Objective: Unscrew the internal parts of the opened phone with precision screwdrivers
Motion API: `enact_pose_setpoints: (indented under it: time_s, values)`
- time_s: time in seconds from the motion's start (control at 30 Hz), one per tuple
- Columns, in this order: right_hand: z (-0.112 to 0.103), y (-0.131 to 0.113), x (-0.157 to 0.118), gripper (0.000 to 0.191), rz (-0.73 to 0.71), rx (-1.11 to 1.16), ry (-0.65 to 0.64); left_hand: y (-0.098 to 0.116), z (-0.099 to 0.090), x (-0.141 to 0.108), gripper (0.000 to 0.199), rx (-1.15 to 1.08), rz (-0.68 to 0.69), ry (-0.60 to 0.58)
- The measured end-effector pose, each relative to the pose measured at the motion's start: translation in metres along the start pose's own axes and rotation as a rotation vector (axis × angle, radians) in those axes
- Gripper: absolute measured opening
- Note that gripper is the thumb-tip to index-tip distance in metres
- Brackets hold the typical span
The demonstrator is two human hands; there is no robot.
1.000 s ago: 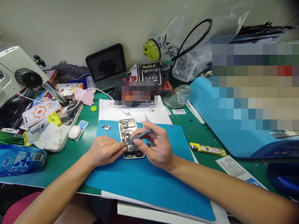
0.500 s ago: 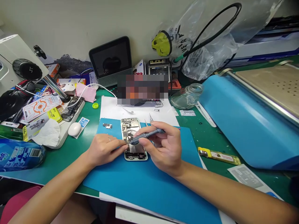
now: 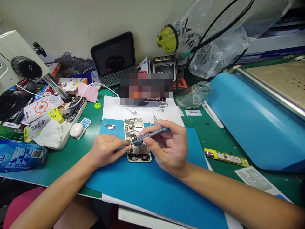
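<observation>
An opened smartphone (image 3: pixel 139 149) lies on the blue mat (image 3: pixel 152 194) with its inner parts bare. My right hand (image 3: pixel 170 149) is closed around a grey screwdriver (image 3: pixel 152 135), tilted so that its tip points down-left at the phone's left edge. At that tip, the thumb and forefinger of my left hand (image 3: pixel 105 151) are pinched together. Whatever lies between them is too small to make out. Two thin metal points (image 3: pixel 154 118) stick out behind my right hand; the rest of them is hidden. A small metal phone part (image 3: pixel 110 126) rests on the mat, left of the phone.
A white mouse-shaped object (image 3: pixel 76 130), a tissue and boxes crowd the left side, under a microscope stand (image 3: pixel 57 87). A glass jar (image 3: pixel 193 96), a yellow utility knife (image 3: pixel 226 157) and a large blue machine (image 3: pixel 252 127) stand or lie to the right. A white cable (image 3: pixel 108 86) crosses the back.
The view has shifted slightly. Both hands keep almost the same pose, with the screwdriver tip still at my left fingertips by the phone's left edge.
</observation>
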State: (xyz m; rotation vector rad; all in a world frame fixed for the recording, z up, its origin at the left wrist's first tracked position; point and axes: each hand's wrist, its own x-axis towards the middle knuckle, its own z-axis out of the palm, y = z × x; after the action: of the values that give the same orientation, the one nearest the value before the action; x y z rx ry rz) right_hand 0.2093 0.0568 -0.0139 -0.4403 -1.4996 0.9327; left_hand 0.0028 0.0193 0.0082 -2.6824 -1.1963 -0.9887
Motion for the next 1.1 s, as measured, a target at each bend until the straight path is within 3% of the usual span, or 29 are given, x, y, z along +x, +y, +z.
enact_pose_setpoints:
  time_s: [0.47,1.1]
  values:
    - [-0.0006,-0.0016,0.0003,0.051,-0.050,-0.014,-0.019,0.0014,0.0002,0.0015,0.018,-0.090,-0.013,0.000]
    - [0.0003,-0.0017,0.0009,0.050,0.003,-0.013,0.009,0.0009,0.0026,0.0023,0.022,-0.130,-0.038,-0.031]
